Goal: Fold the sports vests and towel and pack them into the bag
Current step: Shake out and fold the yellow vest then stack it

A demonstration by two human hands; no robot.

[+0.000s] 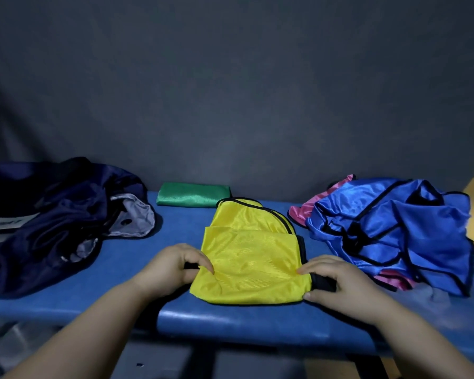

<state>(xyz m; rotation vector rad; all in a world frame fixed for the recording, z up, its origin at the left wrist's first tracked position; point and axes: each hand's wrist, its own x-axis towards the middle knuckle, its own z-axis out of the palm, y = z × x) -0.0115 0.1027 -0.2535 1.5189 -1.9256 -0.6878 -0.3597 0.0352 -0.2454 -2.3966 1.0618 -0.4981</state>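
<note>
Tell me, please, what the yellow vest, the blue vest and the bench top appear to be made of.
The yellow vest looks like synthetic mesh, probably polyester: fine grid texture, black binding. The blue vest seems a glossier satin-like synthetic: bright highlights along its creases. The bench top looks like padded vinyl or leatherette: smooth, with a shine on its rounded front edge.

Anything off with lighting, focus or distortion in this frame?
Head view: dim overall, the bag nearly lost in shadow; head view: sheen on the bench front edge and the blue vests; head view: wide-angle stretch at the edges, yellow vest bright and sharp.
</note>
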